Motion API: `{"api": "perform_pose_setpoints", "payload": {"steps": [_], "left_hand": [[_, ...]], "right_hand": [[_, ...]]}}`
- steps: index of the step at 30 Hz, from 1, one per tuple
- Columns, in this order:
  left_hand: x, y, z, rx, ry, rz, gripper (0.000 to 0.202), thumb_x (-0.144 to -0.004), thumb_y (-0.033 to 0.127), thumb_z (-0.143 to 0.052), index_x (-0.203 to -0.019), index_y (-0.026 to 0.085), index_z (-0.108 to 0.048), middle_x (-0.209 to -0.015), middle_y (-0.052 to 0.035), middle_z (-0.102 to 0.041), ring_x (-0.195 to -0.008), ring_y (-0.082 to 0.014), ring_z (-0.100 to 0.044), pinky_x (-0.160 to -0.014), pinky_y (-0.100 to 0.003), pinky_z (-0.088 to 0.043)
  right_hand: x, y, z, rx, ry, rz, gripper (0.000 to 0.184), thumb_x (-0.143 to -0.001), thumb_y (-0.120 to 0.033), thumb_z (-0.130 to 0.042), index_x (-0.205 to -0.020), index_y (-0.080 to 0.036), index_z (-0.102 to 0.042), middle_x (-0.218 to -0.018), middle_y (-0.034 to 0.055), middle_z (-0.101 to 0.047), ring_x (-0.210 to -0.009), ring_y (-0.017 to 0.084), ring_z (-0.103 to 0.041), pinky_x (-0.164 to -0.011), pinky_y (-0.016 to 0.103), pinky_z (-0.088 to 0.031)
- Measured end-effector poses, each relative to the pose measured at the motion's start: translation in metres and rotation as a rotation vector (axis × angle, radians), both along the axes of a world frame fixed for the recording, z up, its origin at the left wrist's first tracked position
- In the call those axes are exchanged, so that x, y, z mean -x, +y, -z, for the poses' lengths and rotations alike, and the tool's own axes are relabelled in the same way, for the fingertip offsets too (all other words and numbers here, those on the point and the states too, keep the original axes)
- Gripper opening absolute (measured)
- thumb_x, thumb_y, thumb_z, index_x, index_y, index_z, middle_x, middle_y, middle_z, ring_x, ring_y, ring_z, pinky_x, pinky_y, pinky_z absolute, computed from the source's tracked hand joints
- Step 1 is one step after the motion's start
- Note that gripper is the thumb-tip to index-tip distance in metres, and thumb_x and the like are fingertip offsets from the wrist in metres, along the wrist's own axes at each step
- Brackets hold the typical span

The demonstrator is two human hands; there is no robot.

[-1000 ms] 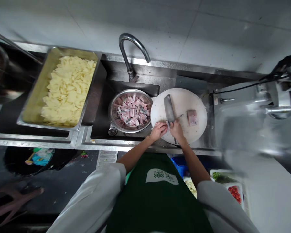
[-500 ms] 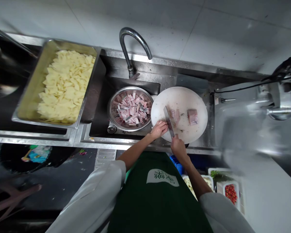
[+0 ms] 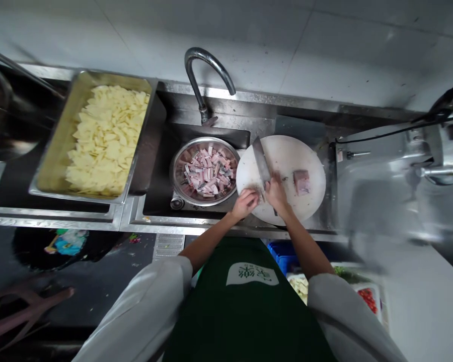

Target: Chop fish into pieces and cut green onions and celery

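A round white cutting board (image 3: 287, 151) rests over the right side of the sink. My right hand (image 3: 277, 193) is closed round the handle of a cleaver (image 3: 261, 161), whose blade points away from me over the board's left part. My left hand (image 3: 245, 202) sits curled at the board's near left edge, fingers pressed on something small that I cannot make out. A pinkish block of meat (image 3: 301, 181) lies on the board to the right. Left of the board, a steel bowl (image 3: 177, 165) in the sink holds several cut meat strips.
A faucet (image 3: 204, 75) arches over the sink. A steel tray (image 3: 56, 146) of sliced pale potato sits at the left. A metal machine (image 3: 419, 166) stands at the right. Bins with green and red vegetables (image 3: 366, 296) are by my right elbow.
The cleaver has swung forward, its blade now reaching toward the board's far left edge. My right hand moved up onto the board; the cut pieces seen beside the blade are hidden.
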State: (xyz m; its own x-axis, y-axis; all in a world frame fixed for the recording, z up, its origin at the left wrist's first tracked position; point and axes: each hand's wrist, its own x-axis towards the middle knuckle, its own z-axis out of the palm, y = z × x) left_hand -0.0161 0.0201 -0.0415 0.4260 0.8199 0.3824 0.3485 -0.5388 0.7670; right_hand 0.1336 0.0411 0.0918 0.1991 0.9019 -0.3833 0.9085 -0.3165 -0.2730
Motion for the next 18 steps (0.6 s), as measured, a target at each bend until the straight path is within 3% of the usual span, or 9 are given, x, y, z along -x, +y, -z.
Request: {"api": "perform_pose_setpoints", "payload": {"steps": [3, 7, 13, 16, 18], "left_hand": [[0.005, -0.003, 0.004, -0.021, 0.006, -0.099, 0.023, -0.106, 0.03, -0.049, -0.104, 0.019, -0.07, -0.109, -0.0125, -0.071, -0.105, -0.0242, -0.066, -0.095, -0.048, -0.055], [0.0, -0.002, 0.01, -0.023, 0.041, 0.125, 0.022, -0.105, 0.027, -0.049, -0.109, 0.02, -0.07, -0.111, -0.013, -0.071, -0.106, -0.0239, -0.066, -0.095, -0.048, -0.057], [-0.005, -0.005, 0.014, -0.016, 0.051, 0.144, 0.021, -0.103, 0.023, -0.05, -0.108, 0.019, -0.07, -0.11, -0.0128, -0.071, -0.107, -0.024, -0.066, -0.095, -0.047, -0.057], [-0.005, -0.004, 0.012, -0.017, 0.049, 0.139, 0.023, -0.104, 0.024, -0.046, -0.106, 0.019, -0.069, -0.108, -0.013, -0.071, -0.107, -0.0236, -0.066, -0.093, -0.046, -0.058], [-0.004, -0.002, 0.011, 0.003, 0.054, 0.139, 0.024, -0.105, 0.025, -0.046, -0.105, 0.019, -0.069, -0.108, -0.0132, -0.07, -0.107, -0.0241, -0.065, -0.093, -0.046, -0.058]], "right_hand": [[0.006, -0.038, -0.009, 0.045, -0.043, 0.025, 0.043, -0.108, -0.024, -0.032, -0.141, -0.006, -0.052, -0.109, 0.0189, -0.073, -0.102, 0.029, -0.072, -0.088, 0.033, -0.05], [0.019, -0.084, -0.017, 0.24, -0.067, 0.011, 0.032, -0.109, -0.023, -0.035, -0.128, -0.009, -0.058, -0.098, 0.0161, -0.075, -0.091, 0.026, -0.074, -0.077, 0.029, -0.048], [0.007, -0.146, -0.024, 0.37, -0.076, -0.038, 0.024, -0.109, -0.021, -0.035, -0.114, -0.012, -0.056, -0.087, 0.0125, -0.073, -0.083, 0.024, -0.074, -0.068, 0.028, -0.043], [0.007, -0.142, -0.021, 0.383, -0.066, -0.05, 0.022, -0.107, -0.018, -0.036, -0.114, -0.013, -0.057, -0.09, 0.0142, -0.074, -0.085, 0.024, -0.074, -0.07, 0.029, -0.045], [0.015, -0.111, -0.012, 0.338, -0.031, -0.043, 0.024, -0.106, -0.015, -0.037, -0.117, -0.012, -0.058, -0.098, 0.0166, -0.075, -0.09, 0.024, -0.073, -0.075, 0.029, -0.047]]}}
